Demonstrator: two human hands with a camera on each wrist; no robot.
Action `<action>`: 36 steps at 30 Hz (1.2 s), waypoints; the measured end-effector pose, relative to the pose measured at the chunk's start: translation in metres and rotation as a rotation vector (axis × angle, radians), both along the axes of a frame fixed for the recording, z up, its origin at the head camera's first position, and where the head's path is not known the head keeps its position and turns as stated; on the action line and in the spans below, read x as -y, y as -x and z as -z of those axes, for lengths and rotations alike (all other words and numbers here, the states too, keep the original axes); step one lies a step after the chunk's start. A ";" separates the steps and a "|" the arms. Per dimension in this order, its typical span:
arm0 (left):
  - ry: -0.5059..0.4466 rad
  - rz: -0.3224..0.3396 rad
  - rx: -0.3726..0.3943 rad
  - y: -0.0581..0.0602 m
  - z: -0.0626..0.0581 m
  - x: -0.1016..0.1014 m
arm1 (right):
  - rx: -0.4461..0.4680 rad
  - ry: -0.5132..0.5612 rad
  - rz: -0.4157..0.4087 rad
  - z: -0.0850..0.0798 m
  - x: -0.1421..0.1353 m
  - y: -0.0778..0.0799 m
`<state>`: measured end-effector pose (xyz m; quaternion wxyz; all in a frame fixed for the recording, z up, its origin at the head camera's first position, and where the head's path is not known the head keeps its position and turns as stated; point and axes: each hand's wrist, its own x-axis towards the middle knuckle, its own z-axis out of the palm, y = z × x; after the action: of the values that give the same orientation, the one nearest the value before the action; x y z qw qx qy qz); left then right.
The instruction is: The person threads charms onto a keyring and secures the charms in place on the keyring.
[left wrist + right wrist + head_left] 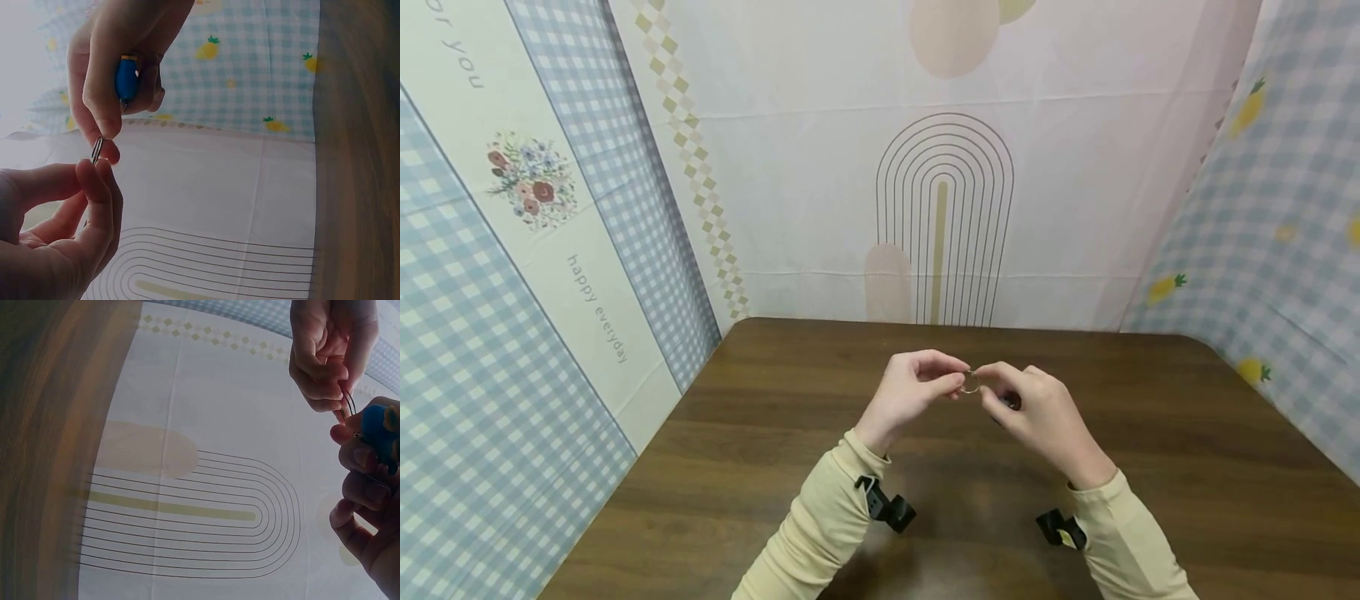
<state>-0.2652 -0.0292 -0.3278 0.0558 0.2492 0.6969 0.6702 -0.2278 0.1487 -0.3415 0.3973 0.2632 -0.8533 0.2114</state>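
A thin metal split ring [972,382] is held up between both hands above the table. My left hand [904,393] pinches one side of it between thumb and fingertips. From the other side my right hand [1037,408] pinches the ring with thumb and forefinger. In the left wrist view the ring [97,150] appears nearly edge-on, bridging the two sets of fingertips. A small blue keychain charm [127,78] with a yellow-orange end sits within the right hand. The right wrist view shows the charm [378,425] close beside the ring [349,403], partly covered by fingers.
The brown wooden table [760,467] extends beneath both forearms. A printed white cloth [805,192] hangs behind its far edge, with blue checked cloths [467,275] at the sides. A black wrist camera [887,504] is strapped on the left sleeve, another [1062,530] on the right.
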 end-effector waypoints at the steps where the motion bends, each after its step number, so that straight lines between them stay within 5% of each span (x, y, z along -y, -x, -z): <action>1: 0.011 0.000 -0.007 0.000 0.000 0.000 | 0.000 -0.004 0.000 0.000 0.000 0.000; 10: 0.112 0.048 -0.019 -0.014 -0.014 0.003 | -0.006 -0.010 -0.028 0.000 0.000 -0.005; 24: 0.043 0.026 0.017 -0.016 -0.019 0.002 | 0.046 0.018 -0.035 -0.001 -0.004 0.001; 36: 0.284 -0.006 -0.130 -0.020 -0.026 0.003 | 0.124 -0.061 -0.041 0.001 -0.005 0.002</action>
<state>-0.2451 -0.0322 -0.3023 0.0434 0.2794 0.7875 0.5476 -0.2294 0.1535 -0.3427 0.3312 0.2792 -0.8766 0.2094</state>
